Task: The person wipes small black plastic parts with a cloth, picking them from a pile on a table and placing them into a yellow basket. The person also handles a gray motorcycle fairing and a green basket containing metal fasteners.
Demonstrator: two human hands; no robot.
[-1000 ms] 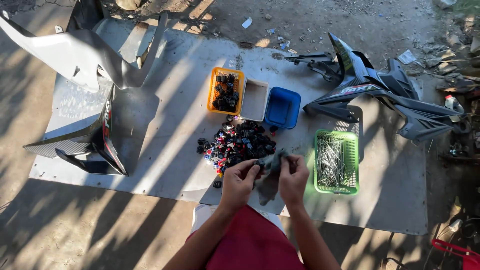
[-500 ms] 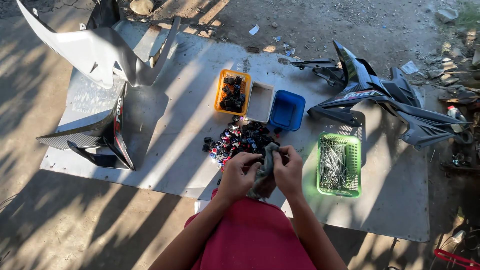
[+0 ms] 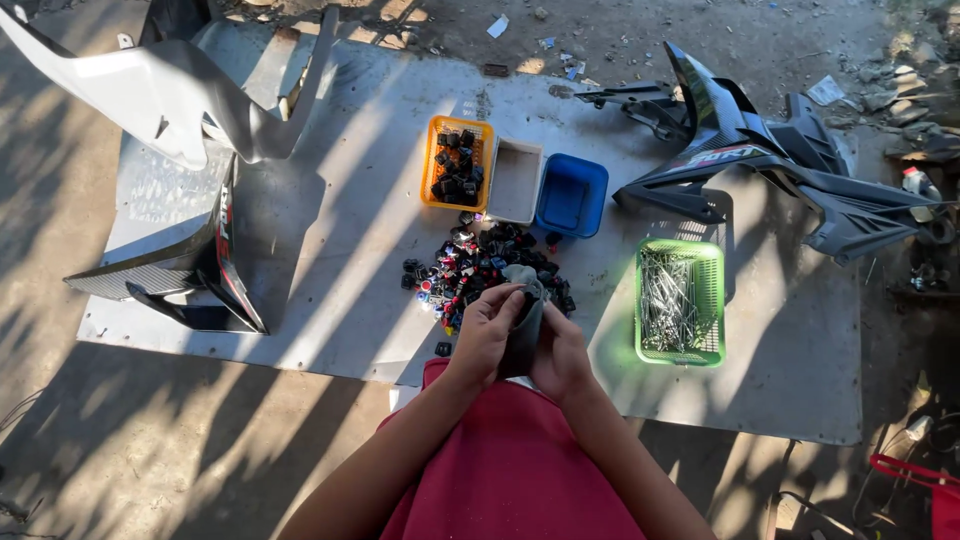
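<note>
Left hand point(image 3: 487, 333) and right hand point(image 3: 560, 352) both closed around a grey rag point(image 3: 524, 312), at six o'clock of the pile of small dark parts point(image 3: 480, 265), green basket point(image 3: 681, 300) at three o'clock, on the grey worktop point(image 3: 350, 290)

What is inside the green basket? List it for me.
The green basket holds a heap of thin silvery metal pieces, like nails or pins. Whatever lies beneath the heap is covered, and the basket's floor barely shows.
</note>
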